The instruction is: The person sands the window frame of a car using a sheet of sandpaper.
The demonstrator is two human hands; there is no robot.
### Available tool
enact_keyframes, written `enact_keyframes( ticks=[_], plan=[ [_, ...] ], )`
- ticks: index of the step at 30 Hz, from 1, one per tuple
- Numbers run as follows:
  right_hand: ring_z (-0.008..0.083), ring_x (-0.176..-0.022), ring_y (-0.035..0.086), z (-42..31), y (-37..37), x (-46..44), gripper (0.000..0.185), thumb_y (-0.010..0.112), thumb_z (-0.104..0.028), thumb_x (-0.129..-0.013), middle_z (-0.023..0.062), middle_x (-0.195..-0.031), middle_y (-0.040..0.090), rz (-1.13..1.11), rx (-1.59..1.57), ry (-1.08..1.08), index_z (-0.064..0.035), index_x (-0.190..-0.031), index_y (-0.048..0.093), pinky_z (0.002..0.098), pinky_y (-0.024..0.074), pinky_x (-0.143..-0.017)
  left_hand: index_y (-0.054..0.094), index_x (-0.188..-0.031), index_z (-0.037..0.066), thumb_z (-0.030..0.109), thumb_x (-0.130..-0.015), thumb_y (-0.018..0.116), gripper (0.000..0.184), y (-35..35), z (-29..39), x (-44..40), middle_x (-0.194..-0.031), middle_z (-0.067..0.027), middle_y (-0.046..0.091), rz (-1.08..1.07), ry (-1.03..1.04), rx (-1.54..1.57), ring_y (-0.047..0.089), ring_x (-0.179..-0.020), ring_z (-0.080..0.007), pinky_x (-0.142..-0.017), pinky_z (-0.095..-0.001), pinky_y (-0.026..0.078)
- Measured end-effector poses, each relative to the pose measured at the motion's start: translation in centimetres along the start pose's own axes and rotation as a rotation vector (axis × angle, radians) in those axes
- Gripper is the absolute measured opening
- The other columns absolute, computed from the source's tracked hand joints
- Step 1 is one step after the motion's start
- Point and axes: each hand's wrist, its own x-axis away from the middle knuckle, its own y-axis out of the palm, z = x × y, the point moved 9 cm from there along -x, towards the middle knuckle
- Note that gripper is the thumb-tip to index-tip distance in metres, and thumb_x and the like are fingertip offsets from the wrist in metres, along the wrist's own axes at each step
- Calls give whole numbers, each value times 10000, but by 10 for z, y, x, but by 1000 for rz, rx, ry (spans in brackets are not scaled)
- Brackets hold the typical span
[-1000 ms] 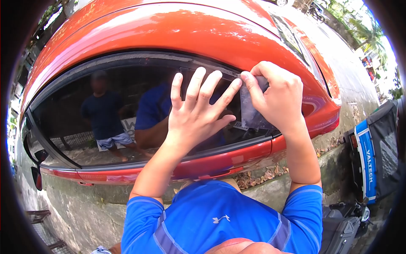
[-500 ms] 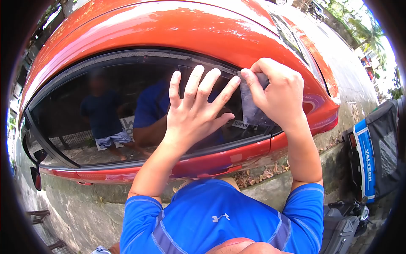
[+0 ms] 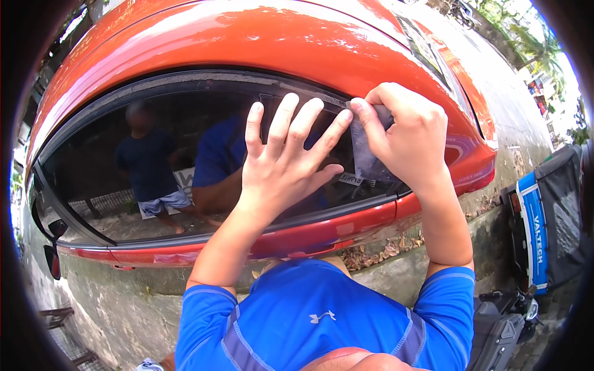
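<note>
A red car (image 3: 260, 43) stands side-on before me, with dark side windows (image 3: 93, 154). My left hand (image 3: 281, 151) is open, its fingers spread flat at the glass, with the index fingertip close to my right thumb. My right hand (image 3: 405, 133) is closed in a pinch on the top corner of a greyish, hazy sheet of window tint film (image 3: 366, 154). The film hangs down over the rear part of the glass. My right palm and fingers hide its right side, so how much of it sticks to the glass cannot be seen.
A person's reflection (image 3: 148, 154) shows in the front glass. The side mirror (image 3: 54, 253) juts out at the left. Dry leaves (image 3: 383, 250) lie along the kerb below the car. At the right stand a blue-and-black box marked VALTECH (image 3: 537, 229) and a dark case (image 3: 498, 328).
Both hands keep nearly the same pose. My right hand has shifted very slightly up with the film corner still pinched; my left hand has moved a touch to the left.
</note>
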Motion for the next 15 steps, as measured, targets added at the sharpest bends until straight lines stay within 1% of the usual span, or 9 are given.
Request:
enact_keyframes(
  ticks=[3,9,12,15],
  plan=[
    [292,-715,729,-4,-1,0,229,807,-249,-964,57,-773,691,46,-13,3,-113,-851,661,423,553,-622,620,-1584,447,718,-695,877,964,0,2,-3,-1522,-45,526,-7,-5,-18,450,-1487,-311,-1327,-635,195],
    [293,-717,729,0,1,-1,234,804,-252,-966,58,-768,687,3,2,0,-112,-847,659,424,547,-618,620,-1582,452,709,-701,878,953,0,-1,0,-1527,-41,525,0,-1,-2,449,-1489,-309,-1325,-634,197],
    [293,-720,727,-5,0,-4,239,799,-258,-970,61,-764,682,30,-19,-39,-112,-845,657,420,547,-623,621,-1580,454,712,-718,869,934,1,0,-2,-1529,-39,524,-12,-9,5,451,-1487,-305,-1325,-632,199],
    [293,-724,727,0,-3,-4,235,793,-258,-974,66,-762,676,-23,16,-11,-116,-845,657,419,546,-626,618,-1584,455,734,-726,856,933,1,0,-1,-1522,-39,527,3,6,-20,455,-1483,-300,-1322,-628,205]
  ],
)
